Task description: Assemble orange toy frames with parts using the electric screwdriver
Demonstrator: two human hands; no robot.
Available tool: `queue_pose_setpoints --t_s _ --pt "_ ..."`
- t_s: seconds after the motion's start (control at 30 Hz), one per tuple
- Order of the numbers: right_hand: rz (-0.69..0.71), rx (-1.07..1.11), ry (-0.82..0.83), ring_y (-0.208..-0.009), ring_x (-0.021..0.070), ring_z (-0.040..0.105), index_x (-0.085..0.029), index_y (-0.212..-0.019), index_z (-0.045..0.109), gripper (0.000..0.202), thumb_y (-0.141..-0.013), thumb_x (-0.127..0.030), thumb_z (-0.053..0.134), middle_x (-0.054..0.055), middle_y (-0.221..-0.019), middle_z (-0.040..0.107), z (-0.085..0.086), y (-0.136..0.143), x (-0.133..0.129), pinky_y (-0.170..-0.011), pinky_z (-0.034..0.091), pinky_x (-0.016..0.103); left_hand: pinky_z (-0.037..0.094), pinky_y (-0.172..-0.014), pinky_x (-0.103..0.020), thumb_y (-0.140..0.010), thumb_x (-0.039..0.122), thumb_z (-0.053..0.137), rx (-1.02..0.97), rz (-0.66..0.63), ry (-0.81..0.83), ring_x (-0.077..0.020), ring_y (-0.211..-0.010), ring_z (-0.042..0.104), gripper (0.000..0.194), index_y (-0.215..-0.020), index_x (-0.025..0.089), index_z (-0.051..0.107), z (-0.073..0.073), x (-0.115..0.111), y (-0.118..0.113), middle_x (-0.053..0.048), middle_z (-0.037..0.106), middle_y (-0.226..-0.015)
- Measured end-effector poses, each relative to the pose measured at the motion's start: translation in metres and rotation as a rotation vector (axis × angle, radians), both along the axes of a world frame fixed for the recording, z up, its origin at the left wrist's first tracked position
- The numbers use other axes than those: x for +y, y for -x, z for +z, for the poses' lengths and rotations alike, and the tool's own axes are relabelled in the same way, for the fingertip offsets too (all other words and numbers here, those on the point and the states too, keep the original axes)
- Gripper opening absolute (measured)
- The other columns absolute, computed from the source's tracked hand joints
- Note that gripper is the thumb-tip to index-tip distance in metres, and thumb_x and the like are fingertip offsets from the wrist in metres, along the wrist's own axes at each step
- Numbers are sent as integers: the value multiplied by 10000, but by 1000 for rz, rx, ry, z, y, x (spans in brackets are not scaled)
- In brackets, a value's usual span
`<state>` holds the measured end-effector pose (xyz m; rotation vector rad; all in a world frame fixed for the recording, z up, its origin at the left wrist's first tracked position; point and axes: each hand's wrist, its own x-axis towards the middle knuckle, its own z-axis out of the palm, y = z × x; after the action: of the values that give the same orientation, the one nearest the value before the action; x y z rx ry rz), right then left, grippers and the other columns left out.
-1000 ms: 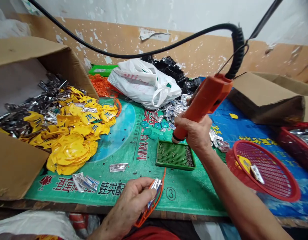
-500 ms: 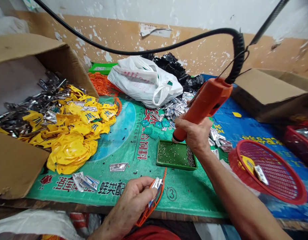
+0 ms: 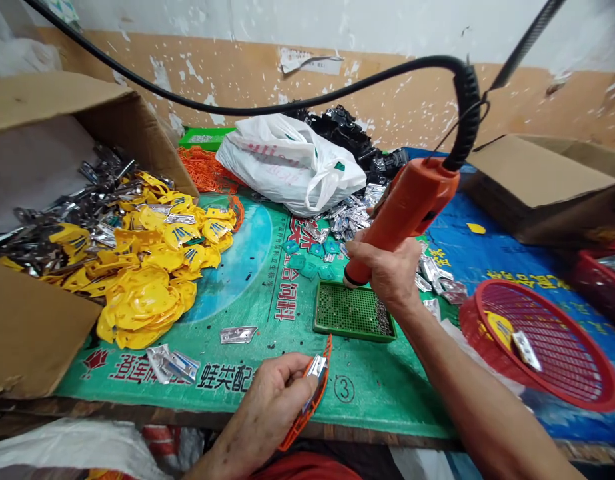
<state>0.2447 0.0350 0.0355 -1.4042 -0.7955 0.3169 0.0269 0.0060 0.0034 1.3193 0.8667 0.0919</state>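
My right hand (image 3: 387, 267) is wrapped round an orange electric screwdriver (image 3: 410, 207), which tilts down with its black nose over a green perforated tray (image 3: 354, 330) of small screws (image 3: 382, 317). Whether the tip touches the screws is hard to see. Low in the middle, my left hand (image 3: 277, 400) pinches an orange plastic frame (image 3: 307, 423) together with a shiny silver plate (image 3: 316, 369) lying against it. Part of both pieces is hidden behind my fingers. On the green sheet left of this hand lie a loose silver plate (image 3: 238, 335) and a few more silver plates (image 3: 172, 363).
At left, a cardboard box (image 3: 42, 320) spills yellow parts (image 3: 147, 293) and dark metal pieces. Behind stands a white plastic bag (image 3: 287, 157), near silver plates and black parts (image 3: 337, 127). A red basket (image 3: 542, 347) is at right. A black cable (image 3: 267, 107) arches overhead.
Both hands keep their hold and hardly move. The screwdriver's upper end has shifted slightly left, its nose still over the screw tray. The view has shifted a little.
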Motion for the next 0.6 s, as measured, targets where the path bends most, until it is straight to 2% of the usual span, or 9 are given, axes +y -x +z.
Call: queue_pose_setpoints --t_s 0.17,0.4,0.5,0.6 --pt "-25 2 2 -499 117 508 -191 -585 596 173 -531 -209 760 -49 -571 569 2 1 0 -495 429 297 264 -539 -232 -816 419 519 7 2 29 -108 -599 336 293 -801 138 601 0 0 -3 37 395 -638" --pt "24 25 -104 -525 122 521 -178 -595 605 176 -570 -234 770 -24 -624 583 5 -5 -3 -524 442 315 314 -577 -235 -773 382 549 -47 33 60 -120 -618 424 282 -866 134 645 -7 2 -3 10 515 -673" --pt "14 11 -129 -527 120 521 -191 -616 608 153 -593 -229 754 -28 -658 584 11 -4 -8 -537 456 323 320 -579 -237 -760 369 559 -59 47 71 -120 -609 434 282 -882 133 652 -8 2 -4 3 542 -676" --pt "67 61 -169 -529 125 531 -202 -693 619 142 -610 -191 734 -30 -674 583 24 7 -20 -522 466 318 305 -553 -232 -746 362 562 -48 70 68 -115 -588 425 279 -860 124 652 -7 1 -4 6 537 -653"
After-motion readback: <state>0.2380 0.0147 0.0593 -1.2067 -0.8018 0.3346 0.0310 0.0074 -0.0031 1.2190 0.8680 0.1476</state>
